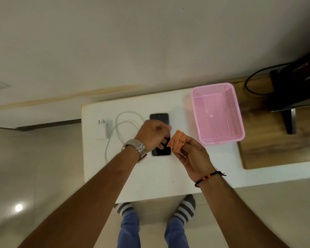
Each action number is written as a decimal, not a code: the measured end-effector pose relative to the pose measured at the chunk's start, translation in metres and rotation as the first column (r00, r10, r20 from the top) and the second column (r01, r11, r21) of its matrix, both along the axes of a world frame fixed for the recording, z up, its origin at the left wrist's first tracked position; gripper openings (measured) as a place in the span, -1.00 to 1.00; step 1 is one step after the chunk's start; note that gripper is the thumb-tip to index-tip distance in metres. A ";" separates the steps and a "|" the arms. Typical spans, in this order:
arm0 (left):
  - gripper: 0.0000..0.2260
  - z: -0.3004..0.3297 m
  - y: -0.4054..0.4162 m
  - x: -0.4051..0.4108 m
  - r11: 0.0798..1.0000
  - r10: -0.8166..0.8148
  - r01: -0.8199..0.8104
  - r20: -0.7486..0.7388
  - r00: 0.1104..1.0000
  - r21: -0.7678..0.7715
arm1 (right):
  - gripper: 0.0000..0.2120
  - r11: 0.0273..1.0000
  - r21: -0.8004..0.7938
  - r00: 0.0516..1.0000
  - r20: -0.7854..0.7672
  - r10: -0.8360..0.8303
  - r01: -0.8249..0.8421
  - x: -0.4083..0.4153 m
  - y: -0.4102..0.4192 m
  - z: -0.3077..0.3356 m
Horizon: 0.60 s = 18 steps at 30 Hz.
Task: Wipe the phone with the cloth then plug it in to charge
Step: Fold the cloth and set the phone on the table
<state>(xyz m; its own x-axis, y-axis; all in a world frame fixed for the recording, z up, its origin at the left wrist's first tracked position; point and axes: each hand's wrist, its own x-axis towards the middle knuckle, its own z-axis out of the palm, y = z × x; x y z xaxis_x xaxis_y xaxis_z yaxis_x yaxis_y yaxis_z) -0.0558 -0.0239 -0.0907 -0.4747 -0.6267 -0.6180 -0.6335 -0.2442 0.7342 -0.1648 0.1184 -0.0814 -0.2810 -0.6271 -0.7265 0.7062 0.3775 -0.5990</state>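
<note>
Two hands meet at the frame's centre over the white surface (pixel 150 179). We pinch the bunched orange cloth (pixel 177 141) in our right hand (pixel 193 158), ready to wipe, while our left hand (pixel 155 134) hovers curled above the phone (pixel 160 133); whether it grips anything we cannot tell. The phone lies flat, screen up, long axis running top to bottom, the charger (pixel 105 128) waiting left of it.

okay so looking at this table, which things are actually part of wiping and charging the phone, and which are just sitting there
Part of the job:
phone, flat on the white table
orange cloth, pinched in the right hand
white charger plug and its cable, left of the phone
left hand, above the phone

Just lying about:
pink basket, right of the phone
black cord and dark object, far right
</note>
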 end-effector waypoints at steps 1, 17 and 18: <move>-0.82 0.008 0.002 -0.001 0.986 -0.034 0.045 -0.074 0.997 0.158 | -0.84 1.000 0.004 1.000 0.004 -0.008 0.008 0.000 -0.002 0.001; -0.86 0.025 -0.025 -0.033 0.996 -0.086 0.086 -0.006 0.996 0.021 | -0.85 0.945 0.219 0.966 -0.141 -0.217 0.244 -0.001 -0.014 0.011; -0.86 0.023 -0.028 -0.035 0.995 -0.098 0.098 0.003 0.995 0.000 | -0.84 0.928 0.249 0.958 -0.153 -0.244 0.276 0.000 -0.013 0.008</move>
